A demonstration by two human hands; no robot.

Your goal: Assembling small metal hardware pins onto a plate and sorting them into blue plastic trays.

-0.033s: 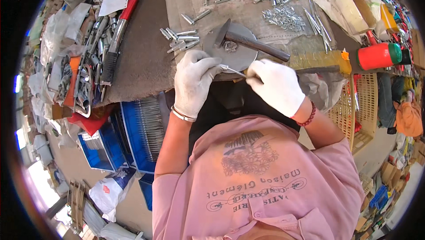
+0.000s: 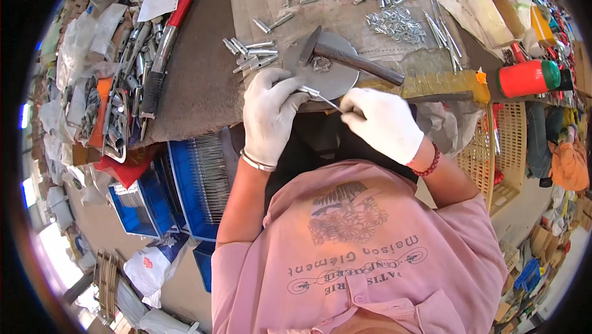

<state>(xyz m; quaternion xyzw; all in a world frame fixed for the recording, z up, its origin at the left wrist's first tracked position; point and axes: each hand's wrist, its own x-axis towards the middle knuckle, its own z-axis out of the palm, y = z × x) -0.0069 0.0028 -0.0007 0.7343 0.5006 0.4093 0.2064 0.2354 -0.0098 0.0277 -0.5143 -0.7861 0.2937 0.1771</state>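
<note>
Holding a silver tube and a thin rod in line.
Pinching the tube in the left hand, clamping the rod's far end in the right hand, at the near edge of the surface.

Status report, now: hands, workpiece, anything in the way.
White-gloved left hand pinching silvery metal tube. White-gloved right hand gripping thin silvery metal rod at tube's end. Brown-handled hammer with dark metal head lies beyond, not between hands.

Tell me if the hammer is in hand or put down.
Put down: the hammer rests on the round plate, clear of the left hand and right hand.
</note>
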